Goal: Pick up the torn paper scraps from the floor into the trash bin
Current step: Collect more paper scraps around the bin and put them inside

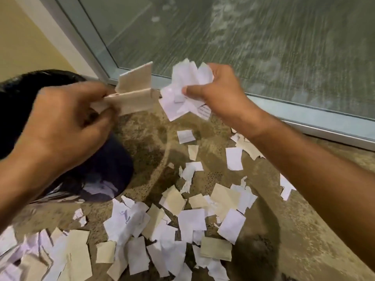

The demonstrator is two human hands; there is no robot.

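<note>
Torn paper scraps [188, 222], white and tan, lie scattered over the speckled floor below both hands. My left hand [67, 122] pinches a few tan scraps [138, 94] in front of a trash bin [105, 169] lined with a black bag, which stands at the left and is partly hidden behind that hand. My right hand [219, 92] grips a bunch of white scraps [186, 92] above the floor, right of the bin. The two hands are close together, a small gap between their scraps.
A glass door or window with a pale metal frame [304, 116] runs along the far side of the floor. A yellow wall [24, 37] rises at the upper left behind the bin.
</note>
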